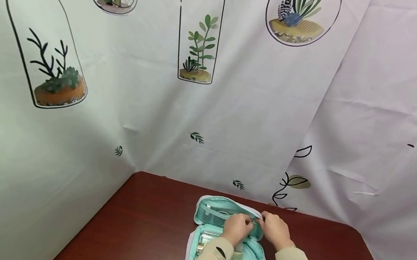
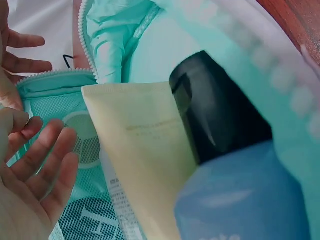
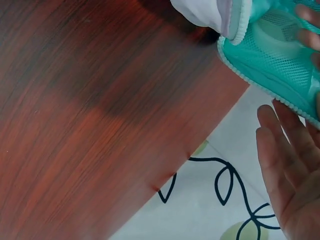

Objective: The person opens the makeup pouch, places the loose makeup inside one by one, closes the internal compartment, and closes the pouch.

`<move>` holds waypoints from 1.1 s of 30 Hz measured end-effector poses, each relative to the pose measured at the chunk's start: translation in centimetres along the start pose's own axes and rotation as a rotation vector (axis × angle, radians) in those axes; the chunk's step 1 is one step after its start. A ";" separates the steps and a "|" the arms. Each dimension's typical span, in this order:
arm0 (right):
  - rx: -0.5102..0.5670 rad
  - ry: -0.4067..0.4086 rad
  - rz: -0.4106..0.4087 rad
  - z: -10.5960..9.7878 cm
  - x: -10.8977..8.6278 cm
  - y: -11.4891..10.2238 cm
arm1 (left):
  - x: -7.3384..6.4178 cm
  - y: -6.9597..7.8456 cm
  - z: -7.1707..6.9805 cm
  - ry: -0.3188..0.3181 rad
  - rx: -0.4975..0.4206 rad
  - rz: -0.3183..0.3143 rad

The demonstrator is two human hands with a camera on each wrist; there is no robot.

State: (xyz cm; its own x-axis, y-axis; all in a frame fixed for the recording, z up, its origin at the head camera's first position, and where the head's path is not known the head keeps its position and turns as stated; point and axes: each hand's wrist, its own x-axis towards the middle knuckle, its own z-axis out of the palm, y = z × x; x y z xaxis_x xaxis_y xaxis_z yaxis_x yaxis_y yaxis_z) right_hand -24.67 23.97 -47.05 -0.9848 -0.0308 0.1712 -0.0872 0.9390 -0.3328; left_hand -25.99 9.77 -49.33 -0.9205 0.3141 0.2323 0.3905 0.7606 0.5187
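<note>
A mint-lined zip toiletry bag (image 1: 253, 258) lies unfolded, its lid (image 1: 202, 211) raised toward the wall. My left hand (image 1: 236, 228) is over the lid's mesh pocket (image 2: 50, 102); thumb and forefinger pinch together by its zipper, the zipper pull itself hidden. With fingers at the lid's right edge, my right hand (image 1: 275, 230) grips the rim; in the right wrist view its fingertips reach the toothed edge (image 3: 260, 90). Behind the mesh show a pale round item (image 2: 82, 137) and a dark one with a white letter (image 2: 92, 220). A cream squeeze tube (image 2: 140, 145) leans beside a black-capped blue bottle (image 2: 245, 195).
More small bottles (image 1: 205, 238) sit in the bag's left side. Under the bag is a dark red wooden table (image 1: 142, 222), its back edge meeting a white wall cloth (image 1: 231, 119) printed with plants. The bag stands near the table's far edge.
</note>
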 end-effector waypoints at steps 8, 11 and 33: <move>-0.022 0.013 0.011 -0.4 0.3 -0.2 | 0.2 -0.2 -0.9 -0.011 -0.027 0.045; -0.016 0.007 0.024 -0.5 0.3 -0.2 | 0.1 -0.5 -1.2 -0.018 -0.034 0.083; -0.005 -0.029 0.052 -0.1 0.4 -0.3 | -1.2 -3.8 -3.1 -0.047 -0.117 0.116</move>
State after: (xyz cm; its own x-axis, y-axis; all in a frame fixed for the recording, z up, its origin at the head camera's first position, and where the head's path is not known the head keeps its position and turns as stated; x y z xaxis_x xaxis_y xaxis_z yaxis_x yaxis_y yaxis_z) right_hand -24.97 23.66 -46.80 -0.9920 0.0085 0.1262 -0.0346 0.9414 -0.3356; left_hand -26.34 4.71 -49.04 -0.8678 0.4243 0.2585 0.4903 0.6473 0.5837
